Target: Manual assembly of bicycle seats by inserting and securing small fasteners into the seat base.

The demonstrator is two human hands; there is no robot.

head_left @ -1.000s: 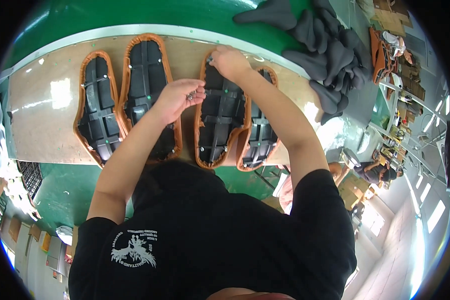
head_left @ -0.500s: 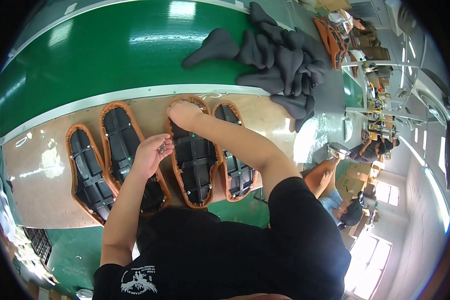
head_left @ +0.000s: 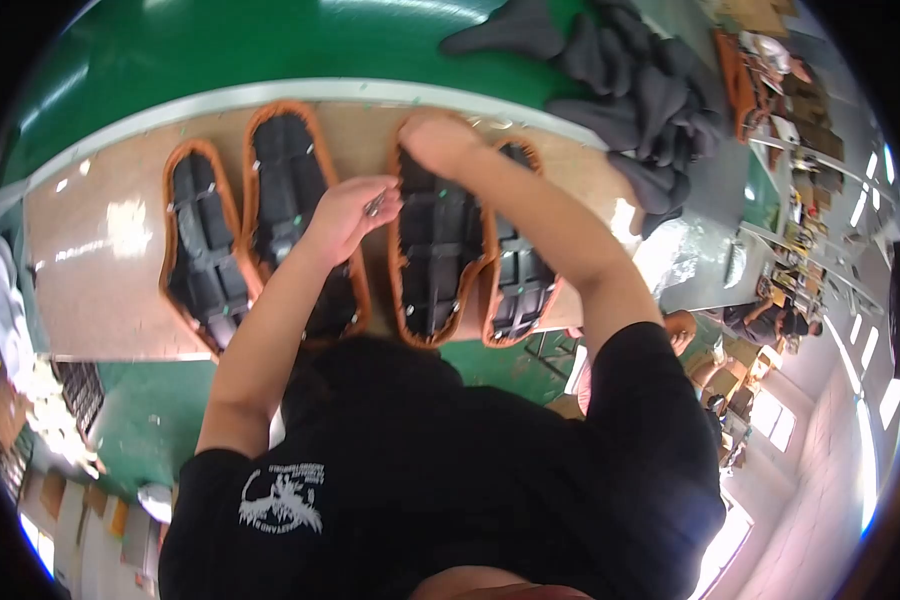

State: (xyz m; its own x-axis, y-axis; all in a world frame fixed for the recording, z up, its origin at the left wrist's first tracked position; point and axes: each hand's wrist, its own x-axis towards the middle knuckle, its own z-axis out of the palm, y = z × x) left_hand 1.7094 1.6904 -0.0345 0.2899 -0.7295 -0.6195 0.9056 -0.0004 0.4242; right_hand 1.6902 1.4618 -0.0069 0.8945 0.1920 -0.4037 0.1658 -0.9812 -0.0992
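Several long seats with black ribbed plastic undersides and orange-brown covers wrapped round the rims lie bottom up on the table point(head_left: 100, 300). My right hand point(head_left: 438, 145) is at the far end of one seat point(head_left: 435, 260), fingers closed at its rim; what they pinch, if anything, is hidden. Just left of that seat hovers my left hand point(head_left: 342, 225), fingers curled round a few small metal fasteners point(head_left: 374, 207), their exact kind too small to tell. Below my left forearm lies a second seat point(head_left: 290, 170), and a third point(head_left: 205, 240) sits farther left. Another seat point(head_left: 522, 280) is partly under my right forearm.
A green surface point(head_left: 250, 45) with a pale raised edge point(head_left: 340, 92) runs along the table's far side. Dark grey saddle-shaped pads point(head_left: 640, 100) are heaped at the far right. Other people point(head_left: 760, 318) and cardboard boxes stand off to the right.
The whole view has shifted, so the table and seats appear higher and farther right. My hands keep about the same places: the right at the seat's far end, the left beside it.
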